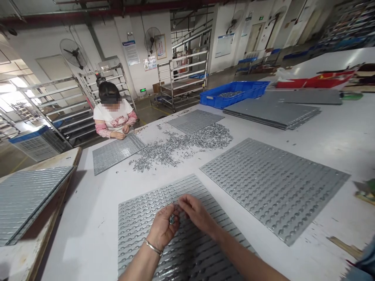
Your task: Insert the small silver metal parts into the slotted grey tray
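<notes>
Over a grey ribbed board (137, 214) on the table, my two hands meet at the fingertips. My left hand (164, 226) is curled around several small shiny metal pieces (172, 219), which show between its fingers. A metal bangle (153, 247) circles that wrist. My right hand (195, 210) is pinched beside the left fingertips; whatever it grips is too small to make out. Rows of small oval bumps cover the left part of the board, while plain ridges show on its right. Beyond it lies a loose pile of small metal pieces (164, 150).
Another bumpy board (272, 187) lies to the right, with stacked grey boards (269, 109) and a blue bin (231, 93) behind. A co-worker (114, 113) handles a board (117, 152) across the table. More boards (32, 199) sit at left.
</notes>
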Tool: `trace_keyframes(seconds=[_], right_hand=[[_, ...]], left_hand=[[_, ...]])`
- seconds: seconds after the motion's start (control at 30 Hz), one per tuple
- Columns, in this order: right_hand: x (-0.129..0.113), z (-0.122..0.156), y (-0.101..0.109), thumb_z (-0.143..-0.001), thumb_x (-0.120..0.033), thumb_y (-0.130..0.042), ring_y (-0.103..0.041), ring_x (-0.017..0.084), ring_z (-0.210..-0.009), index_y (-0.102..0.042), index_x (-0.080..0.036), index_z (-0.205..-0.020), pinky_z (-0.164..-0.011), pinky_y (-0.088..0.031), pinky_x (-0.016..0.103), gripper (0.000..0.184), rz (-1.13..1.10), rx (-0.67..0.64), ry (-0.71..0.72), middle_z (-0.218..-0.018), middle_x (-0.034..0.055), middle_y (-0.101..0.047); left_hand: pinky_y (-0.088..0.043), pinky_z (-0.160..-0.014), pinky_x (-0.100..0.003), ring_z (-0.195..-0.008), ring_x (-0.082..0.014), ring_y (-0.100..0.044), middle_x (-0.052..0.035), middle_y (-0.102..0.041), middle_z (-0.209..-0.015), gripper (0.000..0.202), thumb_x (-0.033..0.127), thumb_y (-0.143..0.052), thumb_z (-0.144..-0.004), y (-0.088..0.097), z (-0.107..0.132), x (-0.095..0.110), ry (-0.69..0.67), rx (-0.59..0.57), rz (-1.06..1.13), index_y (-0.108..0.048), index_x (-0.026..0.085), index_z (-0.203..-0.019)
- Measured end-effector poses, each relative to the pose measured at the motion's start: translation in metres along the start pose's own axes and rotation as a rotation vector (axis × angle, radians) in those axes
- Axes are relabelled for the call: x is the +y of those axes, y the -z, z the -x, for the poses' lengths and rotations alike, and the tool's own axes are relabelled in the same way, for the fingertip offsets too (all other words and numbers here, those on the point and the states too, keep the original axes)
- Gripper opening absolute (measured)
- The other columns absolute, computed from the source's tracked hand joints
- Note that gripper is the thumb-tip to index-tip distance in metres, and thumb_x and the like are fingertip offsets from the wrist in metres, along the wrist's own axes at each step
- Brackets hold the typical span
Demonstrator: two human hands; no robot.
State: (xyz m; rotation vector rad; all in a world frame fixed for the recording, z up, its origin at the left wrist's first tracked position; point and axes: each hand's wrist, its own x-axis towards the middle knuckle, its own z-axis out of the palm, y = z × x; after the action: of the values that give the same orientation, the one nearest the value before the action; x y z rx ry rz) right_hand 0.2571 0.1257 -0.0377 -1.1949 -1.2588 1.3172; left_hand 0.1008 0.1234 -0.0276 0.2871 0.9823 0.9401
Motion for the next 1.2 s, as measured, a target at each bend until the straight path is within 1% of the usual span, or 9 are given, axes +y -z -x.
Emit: trace_keyframes(seconds=[0.1,0.17,0.27,0.37,0.5,0.77,0.93,1.1,1.2], right_hand=[[0.001,-0.013,0.016,-0.087,-0.053,-0.057,-0.069,0.021,-0.077,-0.059,-0.021,-0.088,-0.066,-0.057,0.032,0.032,-0.024,0.097,-0.038,-0.086,0.0065,-0.074],[0.003,-0.019,0.027,-0.089,-0.045,-0.055,-0.069,0.022,-0.078,-0.060,-0.021,-0.089,-0.066,-0.056,0.032,0.024,0.076,0.077,-0.050,-0.083,0.0055,-0.073],[0.009,-0.022,0.035,-0.092,-0.028,-0.050,-0.064,0.019,-0.072,-0.061,-0.021,-0.081,-0.067,-0.049,0.029,0.017,0.492,-0.023,0.018,-0.073,0.0025,-0.068],[0.020,-0.020,0.036,-0.093,-0.016,-0.050,-0.060,0.018,-0.075,-0.061,-0.019,-0.075,-0.070,-0.042,0.028,0.021,0.955,-0.051,0.104,-0.082,0.0054,-0.068],[0.030,-0.019,0.033,-0.097,-0.010,-0.044,-0.060,0.020,-0.080,-0.065,-0.019,-0.086,-0.070,-0.039,0.029,0.025,1.217,-0.071,0.124,-0.093,0.0094,-0.068],[0.016,-0.012,0.036,-0.092,-0.001,-0.039,-0.061,0.023,-0.088,-0.064,-0.018,-0.094,-0.075,-0.041,0.031,0.031,1.209,-0.158,0.233,-0.101,0.0120,-0.069],[0.010,-0.026,0.033,-0.091,-0.006,-0.046,-0.063,0.019,-0.081,-0.064,-0.018,-0.084,-0.077,-0.045,0.028,0.022,0.888,-0.093,0.110,-0.087,0.0080,-0.070],[0.011,-0.041,0.021,-0.089,-0.014,-0.049,-0.065,0.013,-0.057,-0.065,-0.019,-0.080,-0.057,-0.046,0.021,0.019,0.727,-0.080,0.009,-0.069,0.0000,-0.072],[0.015,-0.047,0.012,-0.087,-0.015,-0.050,-0.068,0.014,-0.058,-0.068,-0.017,-0.084,-0.055,-0.045,0.020,0.018,0.682,-0.015,-0.037,-0.069,0.0009,-0.074]], left_hand=[[-0.051,-0.056,-0.021,-0.061,-0.0121,-0.062,-0.0094,-0.070,-0.077,0.007,0.011,-0.073,-0.086,0.003,0.003,0.006,-0.020,0.047,-0.023,-0.069,0.007,-0.091],[-0.049,-0.053,-0.021,-0.058,-0.0119,-0.061,-0.0096,-0.069,-0.076,0.009,0.009,-0.073,-0.085,0.008,0.005,0.011,-0.028,0.056,-0.034,-0.068,0.008,-0.091],[-0.047,-0.050,-0.019,-0.056,-0.0100,-0.059,-0.0084,-0.069,-0.076,0.013,0.012,-0.076,-0.084,0.017,0.006,0.017,-0.046,0.055,-0.033,-0.063,0.011,-0.086],[-0.043,-0.046,-0.016,-0.053,-0.0082,-0.056,-0.0058,-0.067,-0.073,0.019,0.017,-0.080,-0.084,0.024,0.007,0.019,-0.064,0.040,-0.037,-0.062,0.012,-0.083],[-0.038,-0.042,-0.015,-0.048,-0.0066,-0.053,-0.0001,-0.059,-0.064,0.020,0.020,-0.083,-0.082,0.026,0.008,0.020,-0.055,0.027,-0.050,-0.065,0.010,-0.084],[-0.052,-0.051,-0.016,-0.055,-0.0085,-0.062,-0.0066,-0.067,-0.072,0.008,0.000,-0.068,-0.087,0.020,0.019,0.026,-0.047,0.082,-0.006,-0.070,0.006,-0.092],[-0.052,-0.051,-0.017,-0.054,-0.0097,-0.062,-0.0077,-0.068,-0.073,0.009,-0.001,-0.071,-0.084,0.021,0.019,0.027,-0.060,0.082,0.018,-0.068,0.007,-0.087],[-0.051,-0.049,-0.018,-0.052,-0.0101,-0.061,-0.0071,-0.067,-0.072,0.008,0.000,-0.066,-0.087,0.015,0.015,0.025,-0.023,0.137,0.000,-0.066,0.008,-0.086],[-0.049,-0.047,-0.017,-0.049,-0.0096,-0.060,-0.0050,-0.065,-0.069,0.008,0.000,-0.065,-0.088,0.012,0.013,0.024,-0.016,0.163,-0.006,-0.066,0.008,-0.088]])
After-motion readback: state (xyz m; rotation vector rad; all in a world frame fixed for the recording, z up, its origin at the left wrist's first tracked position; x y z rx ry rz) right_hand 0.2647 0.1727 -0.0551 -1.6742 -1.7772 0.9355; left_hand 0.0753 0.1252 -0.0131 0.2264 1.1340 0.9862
